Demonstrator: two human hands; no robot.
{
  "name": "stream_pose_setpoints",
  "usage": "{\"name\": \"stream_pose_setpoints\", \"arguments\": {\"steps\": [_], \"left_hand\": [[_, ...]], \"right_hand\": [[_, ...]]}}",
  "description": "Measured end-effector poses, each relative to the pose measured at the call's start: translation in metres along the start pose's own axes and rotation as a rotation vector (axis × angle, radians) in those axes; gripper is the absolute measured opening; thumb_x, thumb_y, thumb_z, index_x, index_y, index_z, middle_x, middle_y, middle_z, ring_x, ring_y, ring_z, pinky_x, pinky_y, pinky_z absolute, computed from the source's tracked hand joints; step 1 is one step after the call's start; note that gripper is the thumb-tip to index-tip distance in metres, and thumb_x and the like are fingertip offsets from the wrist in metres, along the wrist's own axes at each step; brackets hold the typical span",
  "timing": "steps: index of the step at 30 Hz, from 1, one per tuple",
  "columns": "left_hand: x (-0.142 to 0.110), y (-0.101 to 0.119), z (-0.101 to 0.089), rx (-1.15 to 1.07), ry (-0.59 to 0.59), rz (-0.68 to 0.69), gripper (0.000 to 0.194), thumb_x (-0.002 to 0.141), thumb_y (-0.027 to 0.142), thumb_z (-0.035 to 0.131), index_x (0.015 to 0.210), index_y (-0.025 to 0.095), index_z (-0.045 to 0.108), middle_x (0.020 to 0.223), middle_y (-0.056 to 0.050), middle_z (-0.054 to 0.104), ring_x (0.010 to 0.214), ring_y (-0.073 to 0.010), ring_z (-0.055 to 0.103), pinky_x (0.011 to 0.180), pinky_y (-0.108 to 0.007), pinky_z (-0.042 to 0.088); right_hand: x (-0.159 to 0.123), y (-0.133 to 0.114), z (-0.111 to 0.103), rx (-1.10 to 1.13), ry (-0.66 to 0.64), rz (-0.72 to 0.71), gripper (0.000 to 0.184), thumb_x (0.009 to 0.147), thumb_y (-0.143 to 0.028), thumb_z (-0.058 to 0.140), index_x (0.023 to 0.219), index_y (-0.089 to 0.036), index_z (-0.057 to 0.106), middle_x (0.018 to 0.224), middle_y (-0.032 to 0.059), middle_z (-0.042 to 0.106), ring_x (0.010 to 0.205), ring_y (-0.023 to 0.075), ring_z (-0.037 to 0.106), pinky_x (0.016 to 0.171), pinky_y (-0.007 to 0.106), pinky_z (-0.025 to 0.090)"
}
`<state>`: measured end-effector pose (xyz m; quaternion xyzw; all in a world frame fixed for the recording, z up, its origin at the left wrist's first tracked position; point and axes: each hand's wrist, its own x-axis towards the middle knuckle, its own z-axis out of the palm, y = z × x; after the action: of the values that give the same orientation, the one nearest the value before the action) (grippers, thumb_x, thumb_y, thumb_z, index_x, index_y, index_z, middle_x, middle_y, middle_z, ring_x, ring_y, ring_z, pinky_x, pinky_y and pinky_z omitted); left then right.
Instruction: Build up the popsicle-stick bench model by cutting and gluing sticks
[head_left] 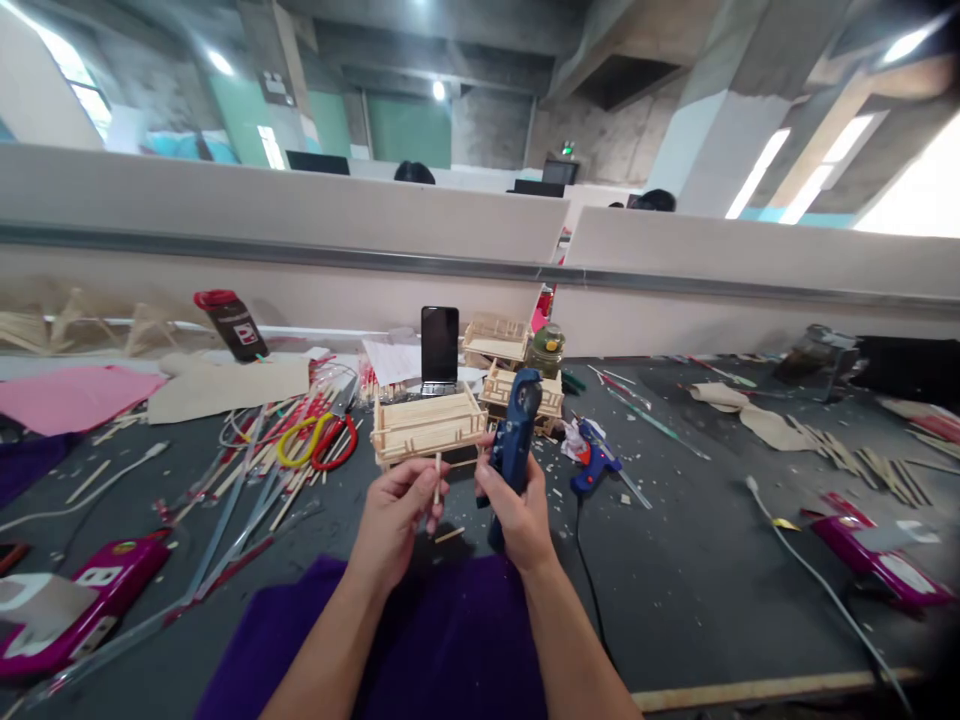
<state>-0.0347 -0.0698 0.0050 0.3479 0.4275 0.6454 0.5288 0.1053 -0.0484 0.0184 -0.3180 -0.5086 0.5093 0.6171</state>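
My left hand [394, 515] is closed in a pinch on a short, thin wooden stick [438, 478], held upright. Around a dark blue handheld tool [519, 430] with a rounded head, my right hand [525, 510] is wrapped; the tool's exact kind is unclear. Just beyond both hands stands a small wooden stick model [427, 420] with low railings. A second railed model [547, 392] is partly hidden behind the tool, and a third wooden model [496, 340] sits farther back. Another loose stick piece [450, 535] lies on the table below my hands.
A blue glue gun [596, 458] lies to the right, its black cord running forward. Left are yellow-and-red-handled scissors [319, 442] among scattered sticks. A phone [439, 345] stands behind the model, near a glass jar [547, 350]. Magenta power strips [877, 560] flank the table; a partition [300, 210] closes the back.
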Motion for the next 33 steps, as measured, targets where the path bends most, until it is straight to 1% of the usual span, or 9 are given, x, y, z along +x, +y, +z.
{"name": "stream_pose_setpoints", "arguments": {"steps": [5,10,14,18,22,25,28,30,33], "left_hand": [[-0.006,0.001,0.004,0.008,-0.198,-0.156,0.030,0.069,0.037,0.081,0.086,0.013,0.072,0.068,-0.002,0.062,0.052,-0.0082,0.053,0.041,-0.017,0.044],[-0.006,0.003,0.006,0.027,-0.262,-0.195,0.027,0.071,0.036,0.080,0.079,0.013,0.069,0.066,0.000,0.059,0.052,-0.0080,0.053,0.040,-0.017,0.046],[-0.005,0.002,0.006,0.043,-0.279,-0.203,0.031,0.075,0.042,0.076,0.079,0.014,0.064,0.060,0.001,0.060,0.041,-0.0060,0.047,0.037,-0.017,0.041],[-0.005,-0.002,0.007,0.100,-0.314,-0.172,0.036,0.083,0.052,0.064,0.078,0.016,0.058,0.046,0.005,0.051,0.032,-0.0052,0.036,0.033,-0.015,0.029],[-0.004,-0.009,0.008,0.243,-0.204,0.007,0.044,0.086,0.058,0.055,0.070,0.018,0.051,0.038,0.009,0.038,0.033,-0.0048,0.026,0.037,-0.016,0.019],[-0.005,-0.012,0.007,0.308,-0.108,0.096,0.052,0.084,0.062,0.055,0.058,0.018,0.044,0.042,0.006,0.037,0.039,-0.0064,0.029,0.040,-0.019,0.020],[-0.008,-0.010,0.007,0.387,-0.083,0.176,0.059,0.085,0.061,0.054,0.047,0.018,0.040,0.040,0.004,0.036,0.040,-0.0072,0.031,0.042,-0.022,0.022],[-0.010,-0.008,0.008,0.394,-0.076,0.205,0.057,0.087,0.058,0.054,0.048,0.018,0.043,0.039,0.003,0.040,0.040,-0.0078,0.035,0.043,-0.022,0.027],[-0.010,-0.006,0.011,0.261,-0.091,0.183,0.043,0.088,0.053,0.055,0.064,0.018,0.050,0.052,0.002,0.053,0.044,-0.0089,0.045,0.044,-0.020,0.037]], "right_hand": [[0.003,0.001,0.000,0.074,-0.004,0.072,0.033,0.076,-0.033,0.074,0.103,-0.020,0.058,0.082,-0.0006,0.061,0.065,0.0128,0.057,0.062,0.026,0.049],[0.003,0.002,0.001,0.028,-0.048,0.048,0.029,0.075,-0.030,0.074,0.098,-0.020,0.059,0.075,-0.0032,0.060,0.060,0.0111,0.055,0.059,0.025,0.048],[0.003,0.008,0.000,0.052,0.030,0.061,0.032,0.075,-0.030,0.075,0.101,-0.020,0.059,0.078,-0.0026,0.060,0.060,0.0103,0.054,0.059,0.024,0.047],[0.005,0.011,-0.001,0.103,0.135,0.045,0.032,0.074,-0.028,0.076,0.101,-0.020,0.060,0.078,-0.0025,0.059,0.063,0.0100,0.052,0.061,0.023,0.045],[0.006,0.013,-0.001,0.120,0.163,0.047,0.033,0.073,-0.030,0.076,0.101,-0.020,0.061,0.078,-0.0027,0.059,0.062,0.0102,0.051,0.061,0.024,0.045],[0.004,0.015,-0.001,0.101,0.142,0.053,0.033,0.074,-0.030,0.076,0.102,-0.020,0.062,0.079,-0.0022,0.061,0.062,0.0104,0.052,0.062,0.025,0.045],[0.002,0.015,0.000,0.089,0.117,0.056,0.033,0.075,-0.030,0.075,0.103,-0.021,0.062,0.078,-0.0024,0.061,0.062,0.0106,0.052,0.061,0.024,0.044],[0.002,0.014,0.001,0.094,0.108,0.053,0.032,0.075,-0.030,0.075,0.103,-0.021,0.062,0.078,-0.0025,0.061,0.063,0.0105,0.051,0.061,0.024,0.044],[0.002,0.013,0.002,0.106,0.122,0.052,0.033,0.074,-0.029,0.076,0.103,-0.020,0.062,0.078,-0.0021,0.061,0.064,0.0109,0.052,0.062,0.025,0.045]]}}
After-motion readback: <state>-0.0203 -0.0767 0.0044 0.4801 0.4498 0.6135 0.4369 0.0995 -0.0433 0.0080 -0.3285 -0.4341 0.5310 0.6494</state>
